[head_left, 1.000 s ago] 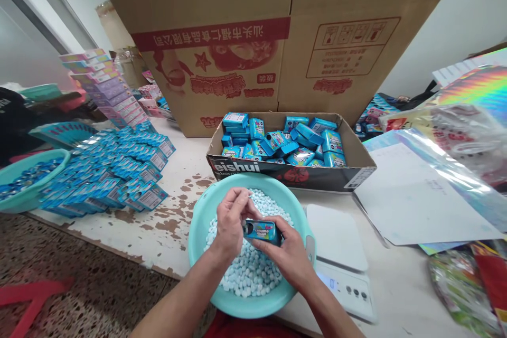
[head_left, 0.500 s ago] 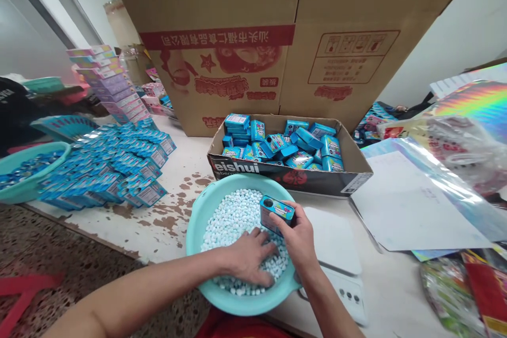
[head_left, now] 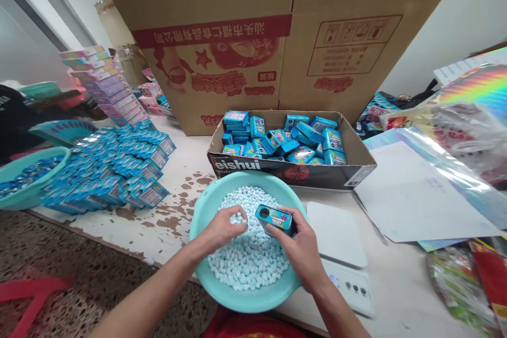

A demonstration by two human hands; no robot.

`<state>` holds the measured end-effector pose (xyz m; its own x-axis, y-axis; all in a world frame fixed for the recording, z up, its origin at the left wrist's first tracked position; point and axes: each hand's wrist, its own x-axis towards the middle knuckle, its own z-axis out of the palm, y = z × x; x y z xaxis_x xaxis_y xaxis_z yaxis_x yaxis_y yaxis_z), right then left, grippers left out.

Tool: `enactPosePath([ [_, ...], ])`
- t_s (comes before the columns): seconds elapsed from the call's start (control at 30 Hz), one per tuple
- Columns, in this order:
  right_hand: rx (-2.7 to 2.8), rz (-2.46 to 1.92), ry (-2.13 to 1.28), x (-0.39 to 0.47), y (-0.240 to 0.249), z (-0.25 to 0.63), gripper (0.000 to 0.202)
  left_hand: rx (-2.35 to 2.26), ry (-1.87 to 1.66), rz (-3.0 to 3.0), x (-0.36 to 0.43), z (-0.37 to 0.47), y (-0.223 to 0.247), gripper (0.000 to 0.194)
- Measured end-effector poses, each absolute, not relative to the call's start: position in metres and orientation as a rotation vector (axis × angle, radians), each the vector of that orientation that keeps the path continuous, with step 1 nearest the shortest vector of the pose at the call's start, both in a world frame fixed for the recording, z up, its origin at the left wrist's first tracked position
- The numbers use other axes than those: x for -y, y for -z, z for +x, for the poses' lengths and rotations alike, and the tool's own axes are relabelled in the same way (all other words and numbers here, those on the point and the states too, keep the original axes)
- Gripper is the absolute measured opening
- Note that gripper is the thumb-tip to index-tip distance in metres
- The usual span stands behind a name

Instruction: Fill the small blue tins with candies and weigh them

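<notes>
A mint-green basin [head_left: 201, 269] holds a heap of small pale blue and white candies [head_left: 253, 261]. Over the left part of the heap, my left hand [head_left: 225, 229] is curled round a clump of these candies, some showing between thumb and fingers. My right hand [head_left: 303, 245] grips a blue candy tin [head_left: 274, 217] above the right side of the basin. The tin is tilted, and a dark round hole shows at the left end of its top. A small gap separates the left hand from the tin.
Behind the basin stands an open carton [head_left: 291, 171] of blue tins, backed by a large cardboard box [head_left: 233, 10]. A white scale [head_left: 336, 232] sits to the right. Rows of blue boxes [head_left: 114, 169] and another basin [head_left: 39, 190] are at left.
My left hand has lifted out of the heap, moved left and closed on some candies. The tin in my right hand has shifted slightly down and left.
</notes>
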<state>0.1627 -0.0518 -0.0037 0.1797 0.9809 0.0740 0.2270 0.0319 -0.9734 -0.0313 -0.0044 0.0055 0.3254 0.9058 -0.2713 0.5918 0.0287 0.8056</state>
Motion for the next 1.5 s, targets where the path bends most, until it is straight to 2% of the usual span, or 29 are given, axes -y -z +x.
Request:
enactPosePath([
  [0.1,1.358,-1.395,-0.858,0.055,0.002,0.155,0.027,-1.244,-0.863,1.086,0.006,-0.017,-0.025,0.019],
  [0.2,1.47,-1.357,-0.844,0.058,0.0,0.145,0.025,-1.054,-1.197,0.811,0.008,0.001,-0.037,0.023],
  [0.37,1.51,-1.355,-0.86,0.061,-0.005,0.139,0.028,-0.998,-1.425,0.664,0.006,0.016,-0.038,0.021],
  [0.6,1.513,-1.322,-0.9,0.057,-0.008,0.141,0.026,-1.031,-1.446,0.692,0.006,0.018,-0.038,0.035],
  [0.9,1.481,-1.271,-0.976,0.056,-0.007,0.143,0.027,-1.009,-1.432,0.749,0.007,0.025,-0.036,0.029],
  [1.5,1.398,-1.291,-0.955,0.054,-0.004,0.148,0.029,-1.004,-1.384,0.773,0.01,0.029,-0.036,0.044],
])
